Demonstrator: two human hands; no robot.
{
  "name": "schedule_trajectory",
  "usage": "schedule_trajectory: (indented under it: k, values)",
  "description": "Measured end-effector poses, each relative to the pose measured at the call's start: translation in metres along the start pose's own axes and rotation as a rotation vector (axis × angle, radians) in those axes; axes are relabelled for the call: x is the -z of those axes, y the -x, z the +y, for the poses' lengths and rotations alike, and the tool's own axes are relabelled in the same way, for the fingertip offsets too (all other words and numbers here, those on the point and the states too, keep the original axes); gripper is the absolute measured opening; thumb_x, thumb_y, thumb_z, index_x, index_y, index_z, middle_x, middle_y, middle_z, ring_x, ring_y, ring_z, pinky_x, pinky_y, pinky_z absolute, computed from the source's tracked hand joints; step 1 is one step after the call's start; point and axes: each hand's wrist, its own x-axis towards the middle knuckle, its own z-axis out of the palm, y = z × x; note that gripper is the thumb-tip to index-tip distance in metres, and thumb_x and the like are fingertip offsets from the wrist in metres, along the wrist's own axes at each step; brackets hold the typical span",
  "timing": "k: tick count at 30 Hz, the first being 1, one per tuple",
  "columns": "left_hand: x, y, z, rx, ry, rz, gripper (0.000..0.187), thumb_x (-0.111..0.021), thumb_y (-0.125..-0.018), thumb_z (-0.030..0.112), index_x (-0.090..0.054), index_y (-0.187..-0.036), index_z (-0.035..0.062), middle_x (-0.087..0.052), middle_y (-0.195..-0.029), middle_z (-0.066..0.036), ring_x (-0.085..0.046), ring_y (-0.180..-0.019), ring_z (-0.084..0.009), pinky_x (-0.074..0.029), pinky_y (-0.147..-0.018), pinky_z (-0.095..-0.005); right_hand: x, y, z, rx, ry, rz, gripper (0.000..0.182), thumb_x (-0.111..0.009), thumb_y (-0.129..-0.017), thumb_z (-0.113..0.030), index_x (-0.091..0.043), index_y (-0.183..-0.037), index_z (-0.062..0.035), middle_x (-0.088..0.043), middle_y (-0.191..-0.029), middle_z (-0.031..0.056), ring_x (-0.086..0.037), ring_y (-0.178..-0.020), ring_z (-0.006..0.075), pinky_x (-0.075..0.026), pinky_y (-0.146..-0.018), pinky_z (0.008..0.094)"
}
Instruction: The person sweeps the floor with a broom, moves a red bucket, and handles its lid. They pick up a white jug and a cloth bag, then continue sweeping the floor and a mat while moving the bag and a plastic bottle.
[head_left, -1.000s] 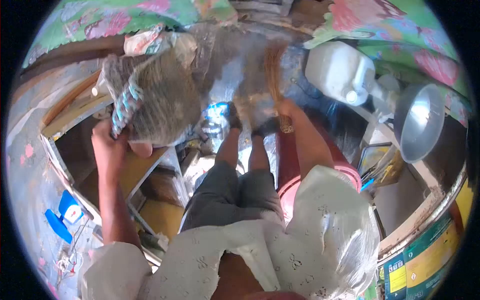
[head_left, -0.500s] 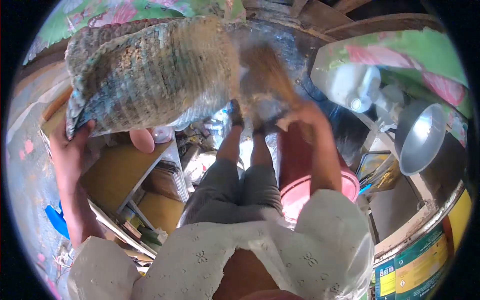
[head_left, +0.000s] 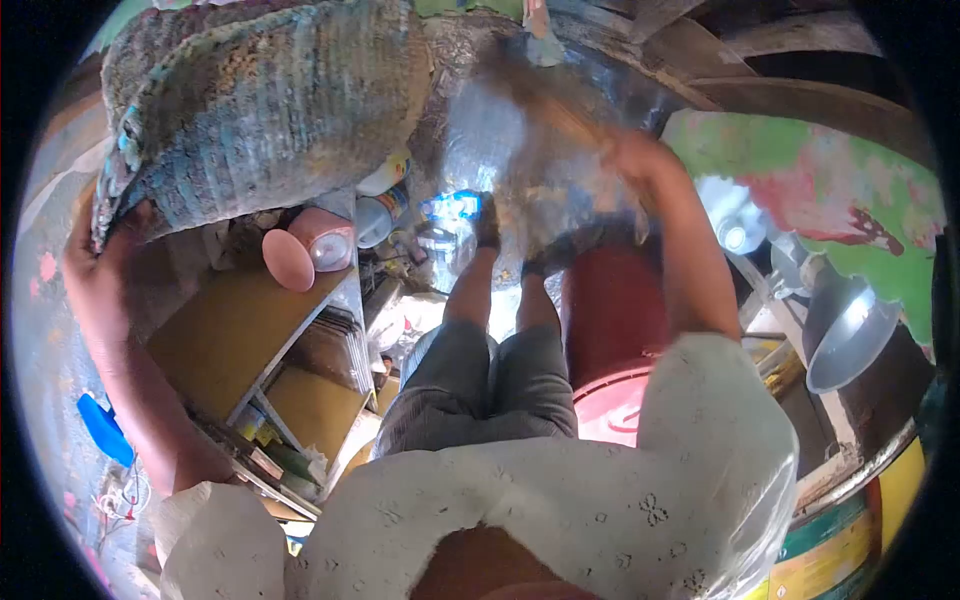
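Note:
A thick, worn woven mat [head_left: 270, 120] in grey, blue and brown hangs at the upper left, its near edge folded. My left hand [head_left: 118, 238] is closed around its lower left corner. Out to the right, my right hand [head_left: 638, 160] grips a brown hand broom [head_left: 545, 100], whose bristles are smeared by motion. The broom is apart from the mat, above the dark, dusty floor [head_left: 450, 140].
A red bin [head_left: 615, 310] with a pink lid stands right of my legs. To the left are a wooden shelf unit [head_left: 225, 345] and a pink round-based object [head_left: 288, 260]. A metal lamp shade [head_left: 850, 325] hangs at the right, near a green floral cloth [head_left: 800, 190].
The mat has shifted up and left with my left hand. My right hand and the broom have swung up and right, away from the mat's edge.

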Motion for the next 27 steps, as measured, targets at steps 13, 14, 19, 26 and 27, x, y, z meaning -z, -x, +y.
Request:
schedule_trajectory:
  k: [13, 14, 19, 26, 27]
  values:
    - [0.015, -0.013, -0.006, 0.196, -0.099, 0.166, 0.041, -0.064, -0.07, 0.024, -0.057, -0.103, -0.0001, -0.06, -0.091, -0.007, -0.053, -0.084, -0.013, -0.038, -0.079, -0.0237, 0.032, -0.035, -0.095, 0.067, 0.555, -0.181, 0.04, -0.061, -0.061, -0.015, -0.057, -0.1, -0.0071, -0.058, -0.094, 0.0172, -0.056, -0.088, 0.027, -0.044, -0.073, 0.0348]
    - [0.016, -0.015, -0.012, 0.214, -0.077, 0.176, 0.045, -0.064, -0.068, 0.026, -0.057, -0.104, 0.0008, -0.059, -0.096, -0.008, -0.054, -0.088, -0.0161, -0.038, -0.082, -0.0257, 0.038, -0.056, -0.095, 0.056, 0.548, -0.057, 0.038, -0.06, -0.061, -0.014, -0.057, -0.098, -0.0069, -0.059, -0.09, 0.0168, -0.057, -0.085, 0.0263, -0.045, -0.071, 0.0339]
    - [0.008, -0.019, -0.008, 0.256, -0.03, 0.154, 0.049, -0.064, -0.068, 0.027, -0.053, -0.109, 0.0012, -0.056, -0.104, -0.01, -0.052, -0.096, -0.0189, -0.037, -0.085, -0.0283, -0.119, -0.135, -0.003, 0.186, 0.46, -0.06, 0.026, -0.062, -0.06, -0.016, -0.06, -0.084, -0.0057, -0.061, -0.076, 0.0121, -0.057, -0.068, 0.022, -0.046, -0.064, 0.0363]
    - [0.014, -0.028, -0.023, 0.083, 0.182, 0.059, 0.044, -0.062, -0.07, 0.021, -0.053, -0.108, 0.0011, -0.054, -0.107, -0.011, -0.051, -0.099, -0.0213, -0.037, -0.088, -0.0312, -0.021, 0.009, -0.09, 0.257, 0.564, -0.357, 0.042, -0.07, -0.055, -0.013, -0.061, -0.095, -0.0077, -0.062, -0.088, 0.0137, -0.06, -0.077, 0.0291, -0.048, -0.066, 0.0396]
    - [0.011, -0.027, -0.019, 0.07, 0.165, 0.105, 0.044, -0.063, -0.07, 0.02, -0.053, -0.108, 0.001, -0.054, -0.107, -0.011, -0.051, -0.099, -0.0213, -0.036, -0.088, -0.0307, -0.009, -0.004, -0.073, 0.309, 0.573, -0.188, 0.041, -0.07, -0.055, -0.011, -0.06, -0.095, -0.0064, -0.062, -0.087, 0.0142, -0.06, -0.076, 0.0292, -0.048, -0.064, 0.0397]
